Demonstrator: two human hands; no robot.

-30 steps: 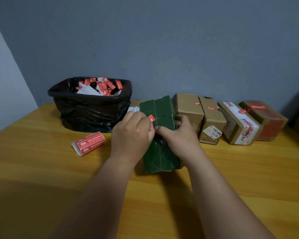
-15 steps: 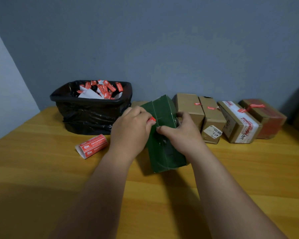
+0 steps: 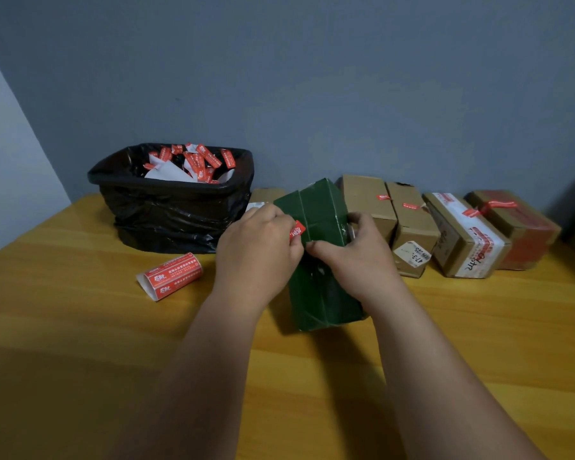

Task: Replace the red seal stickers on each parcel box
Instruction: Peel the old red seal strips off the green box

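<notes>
Two bare forearms in shot, no sleeves reaching the wrists, left hand (image 3: 258, 250) gloveless, right hand (image 3: 356, 257) gloveless too, no watch, no rings or bands on show, short plain fingernails

- The left hand (image 3: 258, 249) covers most of the red sticker (image 3: 297, 230); only one end shows.
- The green box (image 3: 316, 260) hides much of a small brown box (image 3: 267, 195) behind it.
- The print on the sticker roll (image 3: 173, 276) is too small to read.
</notes>
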